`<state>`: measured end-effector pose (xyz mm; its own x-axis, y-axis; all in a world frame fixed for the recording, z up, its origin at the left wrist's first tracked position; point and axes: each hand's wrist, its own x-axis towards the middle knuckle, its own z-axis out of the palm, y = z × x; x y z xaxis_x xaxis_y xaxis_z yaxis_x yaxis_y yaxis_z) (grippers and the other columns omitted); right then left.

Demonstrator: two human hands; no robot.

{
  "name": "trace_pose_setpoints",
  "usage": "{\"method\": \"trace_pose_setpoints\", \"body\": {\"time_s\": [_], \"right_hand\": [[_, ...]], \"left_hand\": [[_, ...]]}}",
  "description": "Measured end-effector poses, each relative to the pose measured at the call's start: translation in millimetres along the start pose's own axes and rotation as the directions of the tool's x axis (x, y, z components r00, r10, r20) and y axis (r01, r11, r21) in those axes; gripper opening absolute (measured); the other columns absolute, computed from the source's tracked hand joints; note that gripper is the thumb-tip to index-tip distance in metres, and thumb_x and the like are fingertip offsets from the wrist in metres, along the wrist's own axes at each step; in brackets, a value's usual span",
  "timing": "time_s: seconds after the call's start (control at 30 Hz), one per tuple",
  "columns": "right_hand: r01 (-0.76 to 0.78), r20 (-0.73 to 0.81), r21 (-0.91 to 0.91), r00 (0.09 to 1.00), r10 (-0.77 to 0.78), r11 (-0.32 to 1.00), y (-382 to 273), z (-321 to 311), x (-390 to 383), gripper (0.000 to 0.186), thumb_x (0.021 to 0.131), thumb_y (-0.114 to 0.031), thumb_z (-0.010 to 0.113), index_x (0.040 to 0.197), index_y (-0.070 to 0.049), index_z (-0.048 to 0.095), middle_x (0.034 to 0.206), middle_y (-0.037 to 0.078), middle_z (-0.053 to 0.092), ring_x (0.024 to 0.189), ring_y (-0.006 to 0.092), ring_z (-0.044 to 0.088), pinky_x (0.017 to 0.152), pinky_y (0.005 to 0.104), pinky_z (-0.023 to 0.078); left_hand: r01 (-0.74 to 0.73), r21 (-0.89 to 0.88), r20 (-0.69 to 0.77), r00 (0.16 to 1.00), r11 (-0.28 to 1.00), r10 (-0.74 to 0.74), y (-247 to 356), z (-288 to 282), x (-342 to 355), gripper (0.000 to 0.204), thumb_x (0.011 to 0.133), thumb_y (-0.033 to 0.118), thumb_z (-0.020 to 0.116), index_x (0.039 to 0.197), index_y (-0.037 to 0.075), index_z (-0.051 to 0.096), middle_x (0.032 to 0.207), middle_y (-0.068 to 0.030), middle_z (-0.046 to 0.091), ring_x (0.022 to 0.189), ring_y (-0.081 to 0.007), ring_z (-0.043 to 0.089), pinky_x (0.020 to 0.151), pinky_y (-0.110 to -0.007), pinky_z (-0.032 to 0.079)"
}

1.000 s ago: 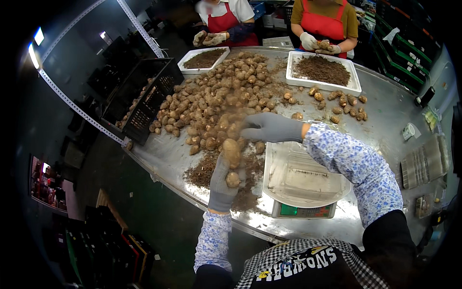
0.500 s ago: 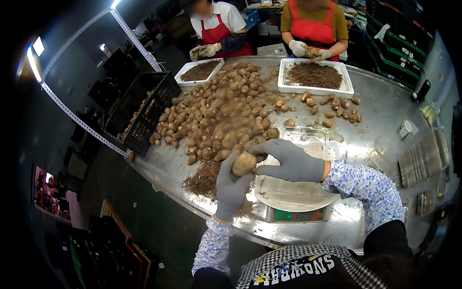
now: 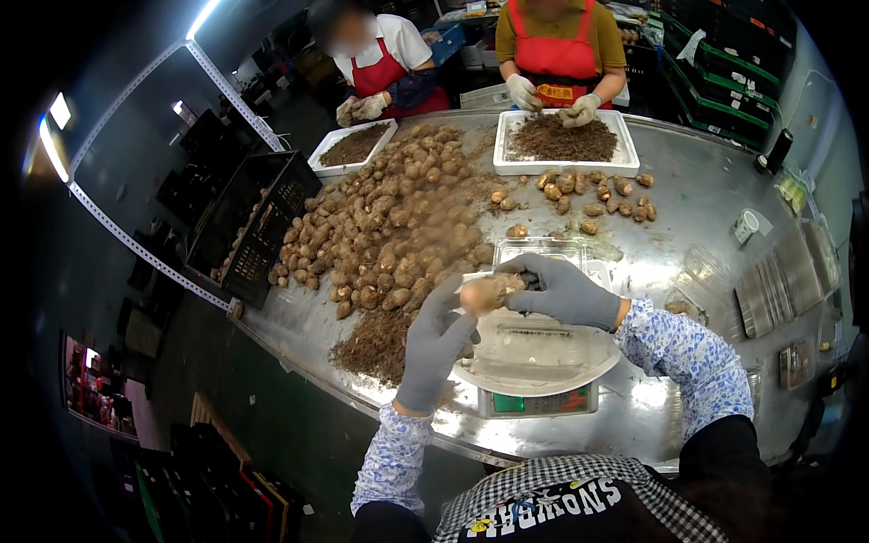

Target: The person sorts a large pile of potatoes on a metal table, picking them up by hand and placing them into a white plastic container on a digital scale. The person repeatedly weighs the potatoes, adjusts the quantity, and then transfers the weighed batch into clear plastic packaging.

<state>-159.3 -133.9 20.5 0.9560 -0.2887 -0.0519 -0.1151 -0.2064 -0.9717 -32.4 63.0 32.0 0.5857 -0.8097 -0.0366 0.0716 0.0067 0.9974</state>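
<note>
A small brown taro (image 3: 482,296) with a pale end is held in front of me, above the near edge of the heap. My left hand (image 3: 432,342), in a grey glove, has its fingers around the taro's left end. The gloved fingers of my right hand (image 3: 568,291) grip its other end; their tips are dark with soil. Below my hands, a white scale pan (image 3: 539,366) rests on a digital scale (image 3: 539,403) with a green display. A clear plastic tray (image 3: 552,249) lies just beyond my right hand. The big heap of taros (image 3: 389,217) spreads to the left.
Two people in red aprons stand across the metal table (image 3: 652,226), each at a white tray of soil, one (image 3: 625,163) and another (image 3: 317,163). Loose taros (image 3: 625,206) lie at right. A black crate (image 3: 272,217) borders the heap; clear containers (image 3: 787,281) stack far right.
The taro has turned from upright to sideways between my hands. My view has shifted a little, moving the table leftward. Across the table, the right-hand person's hands have moved apart over the soil tray.
</note>
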Motion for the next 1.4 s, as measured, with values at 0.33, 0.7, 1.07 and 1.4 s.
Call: {"method": "trace_pose_setpoints", "body": {"time_s": [0.33,0.7,1.07,1.4], "right_hand": [[0.420,-0.172,-0.095,0.886,-0.430,0.903,19.7,6.8,-15.1,0.053,0.081,-0.020,0.076,0.126,-0.005,0.055,0.109,0.011,0.064,0.093,0.0174,0.063,0.085,0.0320,0.052],[0.231,-0.282,-0.117,0.925,-0.255,0.966,10.6,-5.8,-36.5,0.027,0.089,-0.025,0.066,0.100,-0.002,0.060,0.090,0.011,0.065,0.077,0.0176,0.061,0.072,0.0319,0.051],[0.568,-0.118,-0.330,0.768,-0.630,0.754,-1.9,1.1,-25.2,0.011,0.085,-0.014,0.069,0.090,-0.004,0.068,0.098,0.008,0.065,0.095,0.0254,0.060,0.086,0.0375,0.047],[0.231,-0.134,-0.162,0.958,-0.253,0.959,9.3,-19.5,-20.3,0.036,0.091,-0.037,0.066,0.106,-0.005,0.067,0.099,0.012,0.068,0.086,0.0206,0.064,0.074,0.0339,0.050]], "left_hand": [[0.048,0.040,0.045,0.998,0.998,-0.050,12.4,21.6,-1.3,0.063,0.086,0.008,0.066,0.142,-0.001,0.039,0.109,-0.0111,0.062,0.075,-0.0114,0.062,0.061,-0.023,0.052],[-0.149,0.302,0.138,0.984,0.942,0.111,1.6,41.9,-5.7,0.056,0.082,0.002,0.066,0.134,0.002,0.048,0.103,-0.0054,0.062,0.076,-0.0073,0.060,0.062,-0.022,0.050],[-0.015,0.207,0.116,0.993,0.978,-0.009,3.1,38.6,-7.7,0.056,0.082,0.001,0.064,0.135,0.001,0.045,0.109,-0.0081,0.060,0.076,-0.0088,0.061,0.063,-0.022,0.052],[0.012,0.116,0.031,0.999,0.993,-0.015,1.9,15.6,-16.3,0.055,0.085,0.007,0.065,0.136,0.001,0.044,0.105,-0.0090,0.061,0.073,-0.0098,0.060,0.062,-0.022,0.050]]}}
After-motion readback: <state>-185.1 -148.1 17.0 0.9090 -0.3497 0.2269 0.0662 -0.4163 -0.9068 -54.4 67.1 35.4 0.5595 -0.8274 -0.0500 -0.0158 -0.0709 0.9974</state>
